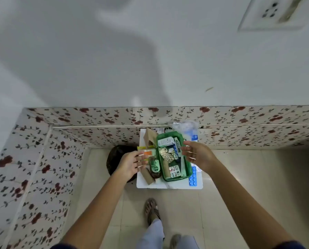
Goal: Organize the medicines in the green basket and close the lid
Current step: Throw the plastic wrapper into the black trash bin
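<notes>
The green basket stands on a small white table, holding medicine boxes, foil blister strips and a beige roll. My right hand hovers over the basket's right rim, fingers spread and empty. My left hand is just left of the basket, fingers apart, its fingertips by an orange-and-white box and a brown bottle with a green label. Whether it touches them I cannot tell. A blue blister strip lies right of the basket. No lid is visible.
A brown paper bag and a clear plastic bag sit behind the basket. A dark round bin stands on the floor left of the table. Floral tiled walls close in behind and to the left. My sandalled feet are below.
</notes>
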